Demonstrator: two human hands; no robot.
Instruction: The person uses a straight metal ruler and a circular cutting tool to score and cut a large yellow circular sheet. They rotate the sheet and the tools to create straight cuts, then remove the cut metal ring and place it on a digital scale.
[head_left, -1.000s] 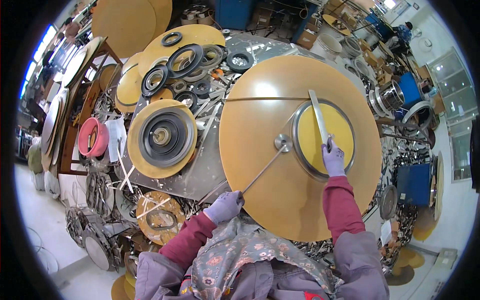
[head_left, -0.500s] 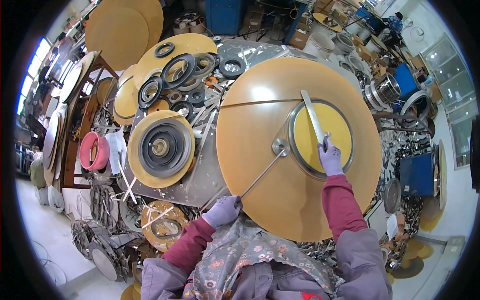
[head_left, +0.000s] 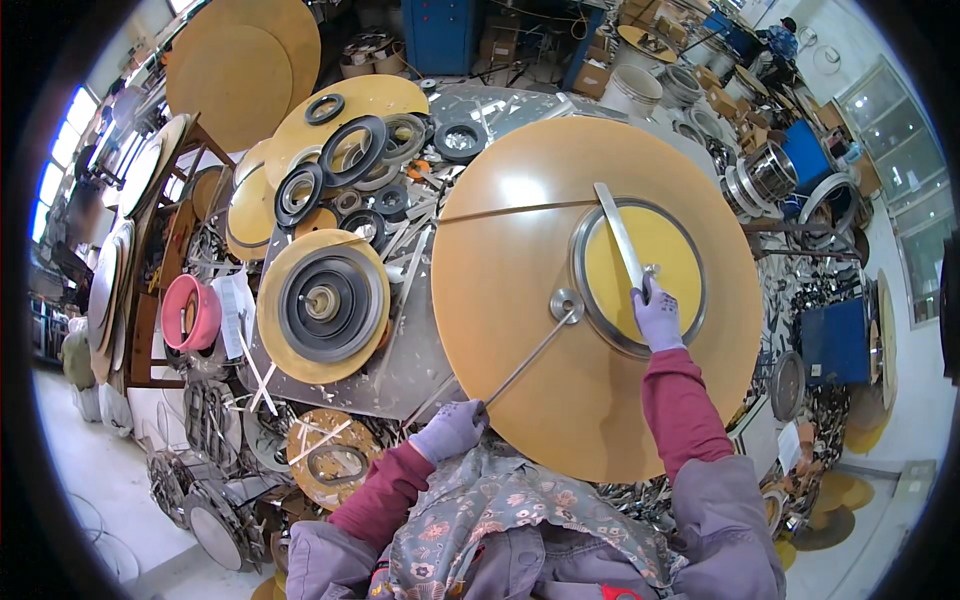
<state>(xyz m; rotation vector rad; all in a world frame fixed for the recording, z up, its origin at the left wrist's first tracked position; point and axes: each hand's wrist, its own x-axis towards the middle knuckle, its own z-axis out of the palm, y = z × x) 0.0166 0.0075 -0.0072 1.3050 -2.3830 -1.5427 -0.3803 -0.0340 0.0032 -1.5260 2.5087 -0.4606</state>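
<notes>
Slender grey piece [head_left: 525, 362] is crossing the large tan disc's [head_left: 500, 270] near-left edge, the left hand's [head_left: 449, 431] grip clamping its near end; its far end is reaching a small roller [head_left: 566, 306]. The right hand [head_left: 658, 317] is gripping a flat metal bar [head_left: 616, 230]. Black rings [head_left: 377, 140] are lying toward the table's [head_left: 400, 385] far-left edge.

Workshop: white wall [head_left: 862, 60], pale floor [head_left: 95, 475], bright window [head_left: 62, 165].
Blue cabinet [head_left: 438, 40] stands beyond the far edge of the table [head_left: 412, 340].
</notes>
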